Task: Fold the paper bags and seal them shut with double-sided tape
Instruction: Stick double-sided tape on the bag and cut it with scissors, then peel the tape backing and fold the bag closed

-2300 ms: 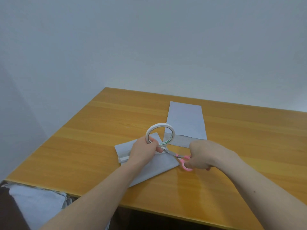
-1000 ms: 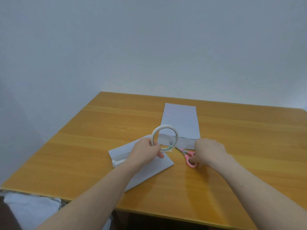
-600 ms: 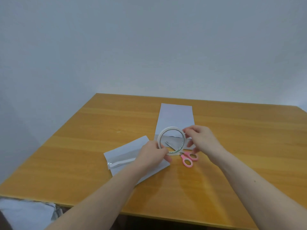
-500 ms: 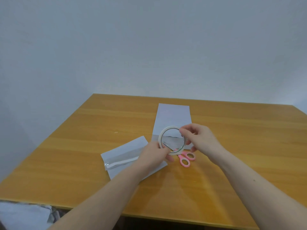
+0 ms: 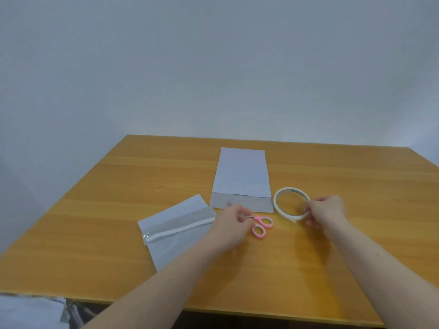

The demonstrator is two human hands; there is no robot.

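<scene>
Near edge: both forearms are reaching in over the table [image 5: 118, 257]. The near bag [image 5: 175, 236] is lying flat at the left, tilted, its long axis running from lower left toward upper right; a white strip of tape [image 5: 180, 229] is lying along its folded flap, parallel to the flap's edge.

Centre: the left hand [image 5: 231, 227] is hovering over that bag's right end, fingers loosely curled beside the scissors [image 5: 260, 224]. Whether the fingertips are touching the blades cannot be told. The pink handles are lying on the table, pointing toward the right hand; the blade tips are resting on the far bag's flap.

Right: the right hand [image 5: 325, 211] is gripping the roll [image 5: 291, 204] at its right rim, thumb and fingers closed on the ring, and is holding it upright just above or on the table, beside the far bag's lower right corner.

Far: the far bag [image 5: 241, 176] is lying with its long axis pointing away from the person, its flap folded toward the near end.

Governing relation: the taped flap is lying left of the left hand, which is the nearer hand for peeling or pressing it.

Change: half a second ago the left hand was holding the roll over the scissors with the right hand just taking it; the roll is now in the right hand alone, carried to the right, and the left hand has dropped toward the scissors.
</scene>
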